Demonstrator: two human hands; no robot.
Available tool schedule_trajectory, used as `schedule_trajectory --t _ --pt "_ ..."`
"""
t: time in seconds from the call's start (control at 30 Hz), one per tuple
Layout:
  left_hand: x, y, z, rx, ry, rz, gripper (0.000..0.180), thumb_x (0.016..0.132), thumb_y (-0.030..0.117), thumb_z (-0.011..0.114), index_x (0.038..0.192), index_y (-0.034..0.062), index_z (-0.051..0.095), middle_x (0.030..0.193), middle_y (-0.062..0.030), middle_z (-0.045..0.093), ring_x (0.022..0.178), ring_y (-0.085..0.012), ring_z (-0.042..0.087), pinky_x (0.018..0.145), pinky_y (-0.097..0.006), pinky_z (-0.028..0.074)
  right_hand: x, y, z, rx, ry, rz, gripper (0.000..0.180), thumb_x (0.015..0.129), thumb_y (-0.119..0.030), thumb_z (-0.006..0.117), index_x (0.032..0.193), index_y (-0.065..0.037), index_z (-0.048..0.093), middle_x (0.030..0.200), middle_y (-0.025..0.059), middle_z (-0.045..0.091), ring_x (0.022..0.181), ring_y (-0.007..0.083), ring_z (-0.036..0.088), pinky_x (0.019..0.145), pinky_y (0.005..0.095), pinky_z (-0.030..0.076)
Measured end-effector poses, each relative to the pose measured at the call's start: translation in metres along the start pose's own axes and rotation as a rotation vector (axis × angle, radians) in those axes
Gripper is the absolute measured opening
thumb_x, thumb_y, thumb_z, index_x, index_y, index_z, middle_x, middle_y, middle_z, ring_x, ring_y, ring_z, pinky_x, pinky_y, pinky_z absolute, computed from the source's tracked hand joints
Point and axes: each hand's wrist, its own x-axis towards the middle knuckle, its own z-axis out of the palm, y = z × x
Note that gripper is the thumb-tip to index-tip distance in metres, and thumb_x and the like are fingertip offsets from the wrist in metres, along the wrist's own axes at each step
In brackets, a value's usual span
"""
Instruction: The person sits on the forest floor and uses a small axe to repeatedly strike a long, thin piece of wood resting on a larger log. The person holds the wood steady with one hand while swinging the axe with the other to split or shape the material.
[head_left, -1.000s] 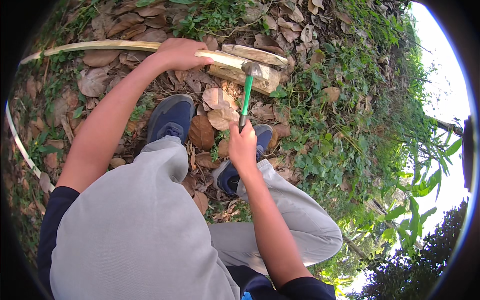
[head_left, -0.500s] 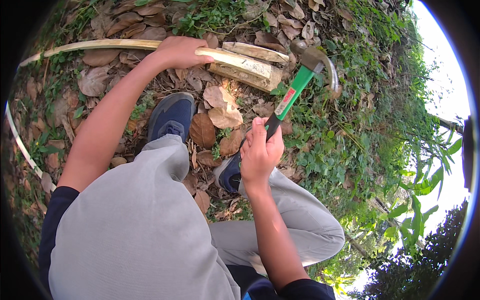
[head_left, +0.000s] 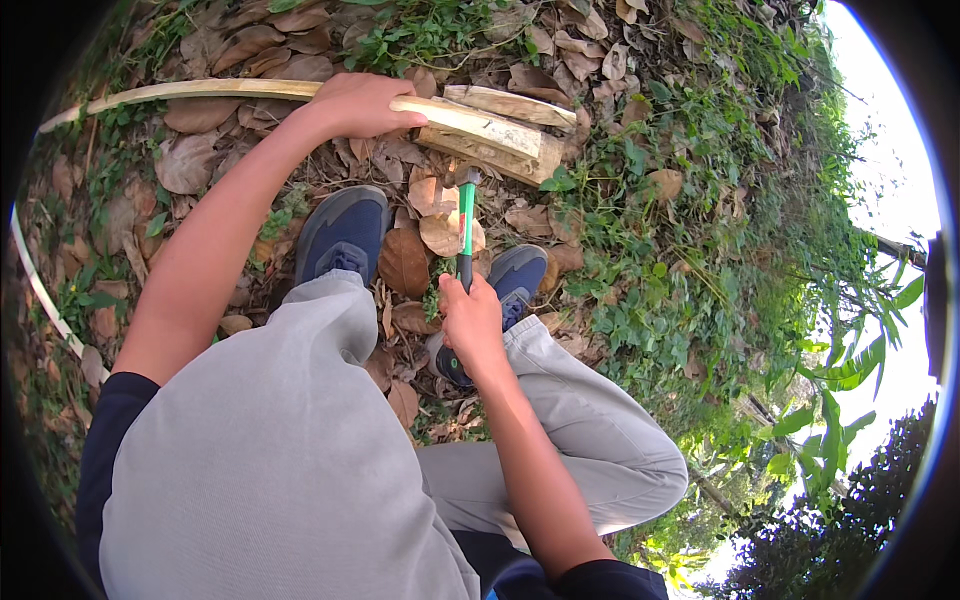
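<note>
My right hand [head_left: 472, 322] is closed around the lower end of one hammer [head_left: 466, 225], its green handle running up toward twelve o'clock, the metal head just below the wood. My left hand [head_left: 362, 103] is clamped over one long, pale split stick [head_left: 215, 90], at about eleven o'clock from the hammer. That stick curves away to nine o'clock and, to the right of my hand, meets a short bundle of split wood pieces [head_left: 500, 130]; I count two or three pieces there, but cannot tell exactly. My two blue shoes [head_left: 345, 232] sit at the six o'clock side of the wood, the hammer handle between them. Dry brown leaves [head_left: 405, 260] lie around both shoes. One thin white strip [head_left: 40, 290] arcs along the ground at nine o'clock. Green weeds [head_left: 680, 200] fill the three o'clock side.
</note>
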Motion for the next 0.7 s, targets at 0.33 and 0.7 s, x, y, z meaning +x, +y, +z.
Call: schedule_trajectory --t 0.33,0.7 --pt "-0.001 -0.007 0.011 0.012 0.113 0.005 0.055 0.093 0.064 0.056 0.125 0.0211 0.067 0.113 -0.0084 0.073 0.106 -0.0316 0.068 0.089 -0.046 0.053 -0.037 -0.128 -0.065 0.622 -0.004 -0.529 0.013 0.106 -0.017 0.057 0.104 -0.005 0.052 0.073 -0.0056 0.046 0.06 0.0 0.038 0.049 0.0201 0.028" --pt "-0.001 -0.002 0.005 0.033 0.06 0.013 0.061 0.094 0.065 0.054 0.132 0.0189 0.065 0.119 -0.0081 0.073 0.112 -0.0313 0.068 0.094 -0.047 0.053 -0.017 -0.039 -0.02 -0.082 0.198 -0.205 0.019 0.104 -0.02 0.058 0.111 -0.002 0.059 0.069 0.0075 0.06 0.061 0.0127 0.054 0.057 0.0351 0.043"
